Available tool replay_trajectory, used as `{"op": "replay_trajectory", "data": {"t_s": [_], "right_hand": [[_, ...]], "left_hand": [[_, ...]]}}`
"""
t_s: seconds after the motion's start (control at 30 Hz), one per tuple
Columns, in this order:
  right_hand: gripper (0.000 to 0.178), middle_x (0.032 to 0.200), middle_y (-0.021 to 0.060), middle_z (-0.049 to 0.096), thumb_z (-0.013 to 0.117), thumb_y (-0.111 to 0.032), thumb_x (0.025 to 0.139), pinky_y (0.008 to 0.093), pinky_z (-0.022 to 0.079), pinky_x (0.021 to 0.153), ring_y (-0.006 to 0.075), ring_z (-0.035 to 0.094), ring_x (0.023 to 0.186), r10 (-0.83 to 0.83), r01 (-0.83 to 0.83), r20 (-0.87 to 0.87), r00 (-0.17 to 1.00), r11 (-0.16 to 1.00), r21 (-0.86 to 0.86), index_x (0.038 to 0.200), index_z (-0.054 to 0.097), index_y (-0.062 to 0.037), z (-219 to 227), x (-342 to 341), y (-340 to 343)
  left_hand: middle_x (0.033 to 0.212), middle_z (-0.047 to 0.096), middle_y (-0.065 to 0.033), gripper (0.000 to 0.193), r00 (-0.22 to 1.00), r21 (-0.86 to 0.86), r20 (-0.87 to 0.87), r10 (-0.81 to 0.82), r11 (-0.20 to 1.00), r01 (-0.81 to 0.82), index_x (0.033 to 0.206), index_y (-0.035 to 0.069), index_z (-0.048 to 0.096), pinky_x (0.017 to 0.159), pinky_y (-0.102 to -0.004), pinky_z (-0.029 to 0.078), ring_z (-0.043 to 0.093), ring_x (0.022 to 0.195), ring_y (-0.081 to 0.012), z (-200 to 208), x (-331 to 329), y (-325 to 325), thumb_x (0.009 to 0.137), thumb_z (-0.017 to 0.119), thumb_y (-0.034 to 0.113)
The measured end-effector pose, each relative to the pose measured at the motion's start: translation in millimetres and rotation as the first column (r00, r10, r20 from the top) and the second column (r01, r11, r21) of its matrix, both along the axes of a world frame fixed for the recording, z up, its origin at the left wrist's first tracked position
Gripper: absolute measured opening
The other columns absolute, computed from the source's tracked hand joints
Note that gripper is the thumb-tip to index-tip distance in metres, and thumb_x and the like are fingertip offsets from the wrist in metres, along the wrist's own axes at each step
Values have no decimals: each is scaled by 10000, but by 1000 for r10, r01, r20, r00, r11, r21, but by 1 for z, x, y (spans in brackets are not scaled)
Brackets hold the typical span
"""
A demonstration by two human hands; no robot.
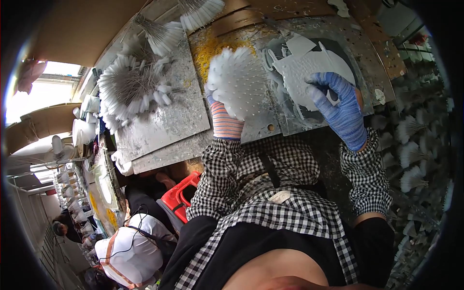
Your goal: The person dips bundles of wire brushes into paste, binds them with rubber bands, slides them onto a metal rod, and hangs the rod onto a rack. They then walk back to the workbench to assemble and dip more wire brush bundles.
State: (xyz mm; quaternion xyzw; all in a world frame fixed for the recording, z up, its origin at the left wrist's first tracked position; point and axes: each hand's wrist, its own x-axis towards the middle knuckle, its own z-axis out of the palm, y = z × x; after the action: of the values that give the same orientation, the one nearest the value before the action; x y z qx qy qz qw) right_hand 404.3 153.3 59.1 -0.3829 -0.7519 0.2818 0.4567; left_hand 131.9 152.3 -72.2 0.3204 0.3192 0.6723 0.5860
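My left hand (226, 118), in an orange-striped glove with blue fingertips, is closed round the lower left side of a white-tipped wire bunch (238, 79). The bunch spreads wide, its many pale tips facing up. To its right, my right hand (340, 104), in a blue glove, hovers over a sheet of white paste (309, 65). Its thumb and forefinger tips come close together in a pinch; whatever may be between them is too small to make out. The paste lies spread on a dark board (353, 50) with ragged, dripping edges.
More white-tipped bunches (133, 84) lie piled on a grey board (181, 108) at left. Yellow rubber bands (210, 48) are heaped behind the held bunch. Finished-looking bunches (413, 179) hang at right. A red plastic stool (181, 193) and a person in white (135, 246) are at lower left.
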Motion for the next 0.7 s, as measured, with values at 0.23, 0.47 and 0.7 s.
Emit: {"op": "replay_trajectory", "data": {"t_s": [0.23,0.47,0.7], "right_hand": [[167,859,58,711,781,-93,850,261,545,635,127,670,716,227,-224,-27,973,971,80,997,720,-42,-15,-19,16],[175,919,59,690,710,-243,866,390,531,883,242,646,916,378,-478,437,816,867,143,980,765,-122,-51,-37,40],[260,839,69,719,697,-343,868,358,574,793,229,696,793,239,-311,693,680,950,-22,1012,764,-137,-64,-40,42]], "left_hand": [[1270,612,-129,650,961,-178,266,75,984,-28,1410,29,496,1031,-393,491,615,1151,-239,36,6,-2,951,657,460],[1290,635,-137,515,875,-98,-485,3,994,-58,1312,-10,551,984,-289,518,647,1111,-176,27,0,23,1049,487,428],[1331,608,-129,476,924,-298,-357,-135,954,24,1427,-17,400,974,-215,513,631,1133,-147,14,-4,51,1116,254,311]]}}
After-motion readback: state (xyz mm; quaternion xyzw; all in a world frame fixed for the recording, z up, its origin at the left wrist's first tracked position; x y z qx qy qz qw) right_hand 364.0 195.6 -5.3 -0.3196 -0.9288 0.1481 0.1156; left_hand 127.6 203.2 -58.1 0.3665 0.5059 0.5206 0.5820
